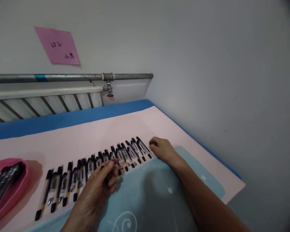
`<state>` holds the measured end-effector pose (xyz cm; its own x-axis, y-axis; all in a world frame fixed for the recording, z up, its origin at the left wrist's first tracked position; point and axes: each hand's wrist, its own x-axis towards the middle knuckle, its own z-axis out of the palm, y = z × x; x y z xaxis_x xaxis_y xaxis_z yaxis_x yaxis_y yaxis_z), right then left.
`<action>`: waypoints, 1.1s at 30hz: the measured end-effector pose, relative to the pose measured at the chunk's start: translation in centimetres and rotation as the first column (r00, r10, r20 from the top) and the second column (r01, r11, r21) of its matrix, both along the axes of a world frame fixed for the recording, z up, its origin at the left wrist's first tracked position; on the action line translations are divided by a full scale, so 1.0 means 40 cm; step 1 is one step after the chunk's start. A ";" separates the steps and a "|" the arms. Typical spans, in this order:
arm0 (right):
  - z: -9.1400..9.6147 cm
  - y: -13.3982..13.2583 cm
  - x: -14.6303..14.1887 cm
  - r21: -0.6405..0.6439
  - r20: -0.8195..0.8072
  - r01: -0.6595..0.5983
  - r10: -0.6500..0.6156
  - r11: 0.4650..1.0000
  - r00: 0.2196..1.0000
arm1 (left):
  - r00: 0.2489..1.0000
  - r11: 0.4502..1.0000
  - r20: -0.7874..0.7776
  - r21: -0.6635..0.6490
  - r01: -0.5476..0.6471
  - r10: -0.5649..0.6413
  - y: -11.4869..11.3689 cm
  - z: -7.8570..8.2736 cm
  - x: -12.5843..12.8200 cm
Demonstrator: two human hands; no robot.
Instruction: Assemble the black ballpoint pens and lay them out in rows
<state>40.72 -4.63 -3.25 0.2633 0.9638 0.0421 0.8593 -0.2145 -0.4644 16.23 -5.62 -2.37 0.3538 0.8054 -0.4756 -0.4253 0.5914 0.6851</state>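
Black-capped clear pens [77, 175] lie side by side in a long slanting row, their black ends towards me. My left hand [96, 183] is over the front of the row with its fingers curled and thumb near the forefinger. A small dark piece shows between those fingers, but its kind is unclear. Past the right end of the row, my right hand [162, 149] rests low over the table with fingers bent in. Whatever it may hold is hidden. A pink plastic basin [26, 180] at the left edge holds several more pens [4, 180].
A light blue sheet with white swirls [149, 193] covers the near part of the pale pink tabletop [135, 122]. Behind it runs a blue edge [62, 119]. A radiator [70, 102], metal pipe [74, 77], red-handled valve [110, 95] and pink note [58, 46] are at the wall.
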 end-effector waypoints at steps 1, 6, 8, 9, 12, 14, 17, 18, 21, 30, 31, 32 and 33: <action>-0.003 0.001 -0.003 -0.016 -0.008 -0.010 0.010 1.000 1.000 | 1.000 1.000 -0.001 -0.005 0.007 -0.007 0.000 0.001 0.000; -0.005 0.002 -0.016 -0.052 -0.019 -0.053 0.052 0.997 0.998 | 1.000 1.000 0.018 -0.004 0.025 -0.025 -0.001 0.002 0.002; -0.004 0.001 -0.012 -0.068 -0.016 -0.068 0.067 0.995 0.998 | 1.000 1.000 0.000 -0.004 0.008 -0.008 0.001 0.000 0.002; -0.005 0.001 -0.010 -0.072 -0.014 -0.074 0.073 0.995 0.997 | 1.000 1.000 -0.013 -0.004 -0.001 0.001 0.002 -0.001 0.001; -0.008 0.001 -0.007 -0.073 -0.003 -0.104 0.104 0.992 0.995 | 1.000 1.000 -0.031 -0.002 0.004 -0.004 0.004 -0.005 0.000; -0.010 0.001 -0.005 -0.080 0.011 -0.129 0.130 0.988 0.991 | 0.999 1.000 -0.028 0.002 0.019 -0.019 0.003 -0.008 -0.003; -0.010 0.001 0.001 -0.081 0.010 -0.119 0.120 0.990 0.993 | 1.000 1.000 -0.023 0.000 0.021 -0.021 0.001 -0.008 -0.006; -0.008 0.001 0.002 -0.065 -0.005 -0.100 0.099 0.993 0.995 | 1.000 1.000 -0.016 -0.003 0.023 -0.023 0.001 -0.007 -0.007; 0.007 -0.005 -0.004 0.062 -0.114 -0.016 0.023 0.998 0.993 | 1.000 1.000 0.007 -0.013 0.009 -0.009 0.000 -0.003 0.000; 0.045 -0.082 -0.221 0.209 -0.600 -0.455 0.481 0.865 0.639 | 0.987 0.991 0.111 0.060 -0.119 0.112 -0.043 -0.001 0.056; 0.042 -0.089 -0.241 0.221 -0.594 -0.454 0.488 0.863 0.639 | 0.989 0.992 0.108 0.067 -0.108 0.100 -0.049 -0.002 0.058; 0.038 -0.094 -0.255 0.231 -0.585 -0.450 0.493 0.863 0.645 | 0.991 0.993 0.104 0.068 -0.093 0.086 -0.053 -0.004 0.059; 0.035 -0.097 -0.265 0.245 -0.571 -0.444 0.499 0.862 0.652 | 0.992 0.994 0.101 0.064 -0.084 0.077 -0.056 -0.005 0.060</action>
<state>30.11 -8.51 -1.86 -0.2306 0.9658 0.1187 0.3705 0.2000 -0.9070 18.64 -7.85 -2.58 0.3288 0.8624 -0.3850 -0.5370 0.5061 0.6750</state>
